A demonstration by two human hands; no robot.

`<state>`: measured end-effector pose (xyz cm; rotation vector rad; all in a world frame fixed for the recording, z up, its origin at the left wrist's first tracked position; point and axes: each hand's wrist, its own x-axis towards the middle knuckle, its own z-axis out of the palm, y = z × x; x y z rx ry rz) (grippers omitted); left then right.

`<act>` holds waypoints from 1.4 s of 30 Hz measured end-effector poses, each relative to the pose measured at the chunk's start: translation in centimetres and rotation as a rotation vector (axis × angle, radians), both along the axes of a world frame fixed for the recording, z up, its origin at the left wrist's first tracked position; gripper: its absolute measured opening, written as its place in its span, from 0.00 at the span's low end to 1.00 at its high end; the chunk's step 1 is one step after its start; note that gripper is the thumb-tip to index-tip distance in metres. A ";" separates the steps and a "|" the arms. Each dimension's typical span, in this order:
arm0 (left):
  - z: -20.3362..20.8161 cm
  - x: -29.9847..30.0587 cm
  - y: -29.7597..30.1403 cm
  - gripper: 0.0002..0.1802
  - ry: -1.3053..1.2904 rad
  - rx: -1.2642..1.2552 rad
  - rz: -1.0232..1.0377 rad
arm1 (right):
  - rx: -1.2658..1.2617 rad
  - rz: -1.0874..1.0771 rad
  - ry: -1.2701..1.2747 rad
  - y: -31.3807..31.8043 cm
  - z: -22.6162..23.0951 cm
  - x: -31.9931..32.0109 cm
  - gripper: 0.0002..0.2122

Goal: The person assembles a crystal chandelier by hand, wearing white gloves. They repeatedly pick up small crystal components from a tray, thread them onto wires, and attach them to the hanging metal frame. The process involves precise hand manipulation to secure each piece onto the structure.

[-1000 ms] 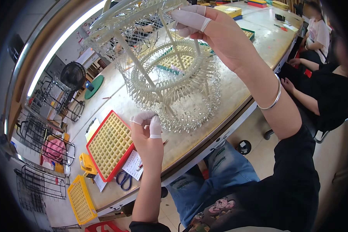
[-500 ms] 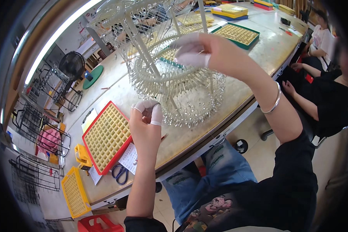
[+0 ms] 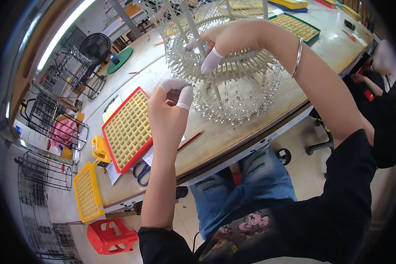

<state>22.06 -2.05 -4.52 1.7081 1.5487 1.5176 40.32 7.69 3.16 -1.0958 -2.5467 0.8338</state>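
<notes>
Chandelier frame [image 3: 226,81], a round wire structure hung with rows of small clear crystal drops, stands on the pale wooden worktable [image 3: 251,127] directly ahead of the person, its lower ring near the table's front edge. Right hand [image 3: 231,42] reaches into the upper tier from the right; its fingers are curled together, wearing white finger cots, and press against the wire ring and the drops there. Whether something small is pinched between them cannot be told. A thin silver bangle [image 3: 298,55] sits on that wrist.

Left hand [image 3: 169,112] is raised just left of the frame's lower ring, not touching it as far as can be seen. Its thumb and forefinger, also in white cots, are pressed tip to tip in a pinch; anything held between them is too small to see.

Behind the left hand a red-rimmed sorting tray [image 3: 127,127] with a yellow grid lies flat on the table. Blue-handled scissors [image 3: 141,171] rest near the table's edge below it, and a red pencil [image 3: 191,140] lies beside the wrist. A green-rimmed tray [image 3: 299,26] lies farther back. On the floor to the left stand a yellow grid tray [image 3: 87,198], a red plastic stool [image 3: 112,235] and a black fan [image 3: 94,46].
</notes>
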 end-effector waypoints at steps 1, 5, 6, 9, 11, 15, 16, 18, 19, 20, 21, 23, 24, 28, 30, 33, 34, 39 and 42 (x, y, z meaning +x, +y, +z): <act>0.1 0.0 0.0 0.05 0.017 -0.011 -0.002 | 0.005 0.003 0.033 0.3 -0.3 0.0 0.38; 0.2 -0.1 0.1 0.07 0.078 -0.026 0.012 | -0.065 0.054 0.097 1.3 -0.9 -0.3 0.30; 0.2 -0.2 0.1 0.06 0.092 -0.022 0.021 | -0.069 0.054 0.077 1.6 -0.9 -0.5 0.28; 0.3 -0.4 0.3 0.06 0.078 0.001 0.017 | -0.192 0.052 0.104 2.5 -1.1 -0.6 0.20; 0.4 -0.5 0.4 0.06 0.087 0.004 0.017 | -0.266 0.073 0.158 2.7 -1.2 -0.6 0.16; 0.1 -0.8 0.4 0.07 0.074 -0.012 0.009 | -0.306 0.080 0.221 1.4 -0.6 -0.8 0.13; 0.1 -0.6 0.4 0.06 0.061 -0.002 0.013 | -0.310 0.057 0.223 1.0 -0.4 -0.6 0.13; 0.2 -0.3 0.4 0.06 0.034 0.016 0.022 | -0.306 0.077 0.206 1.2 -0.3 -0.4 0.14; 0.2 -0.3 0.4 0.06 0.041 0.019 0.022 | -0.305 0.088 0.195 1.2 -0.3 -0.3 0.15; 0.1 -0.2 0.4 0.06 0.049 0.021 0.022 | -0.310 0.095 0.190 1.2 -0.2 -0.3 0.15; 0.1 -0.2 0.4 0.06 0.056 0.024 0.023 | -0.316 0.102 0.184 1.1 -0.2 -0.4 0.15; 0.0 -0.2 0.5 0.06 0.068 0.020 0.033 | -0.327 0.110 0.170 1.1 -0.2 -0.5 0.16; 0.0 -0.3 0.5 0.06 0.074 0.018 0.039 | -0.333 0.110 0.165 1.3 -0.3 -0.6 0.17; 0.2 -0.7 0.9 0.06 0.105 0.045 0.045 | -0.323 0.131 0.141 2.9 -1.2 -0.9 0.20; 0.6 -1.0 0.9 0.07 0.149 0.030 0.041 | -0.347 0.154 0.216 3.3 -1.7 -1.0 0.22; 0.6 -0.9 1.0 0.07 0.149 0.014 0.047 | -0.359 0.129 0.206 3.0 -1.4 -1.1 0.23; 0.6 -0.9 1.0 0.07 0.152 0.019 0.043 | -0.360 0.110 0.183 2.8 -1.2 -1.0 0.22; 0.6 -0.6 0.6 0.07 0.170 0.004 0.032 | -0.364 0.122 0.227 2.4 -1.1 -0.7 0.21; 0.4 -0.8 1.1 0.07 0.164 0.025 0.015 | -0.347 0.097 0.201 2.2 -0.9 -0.8 0.21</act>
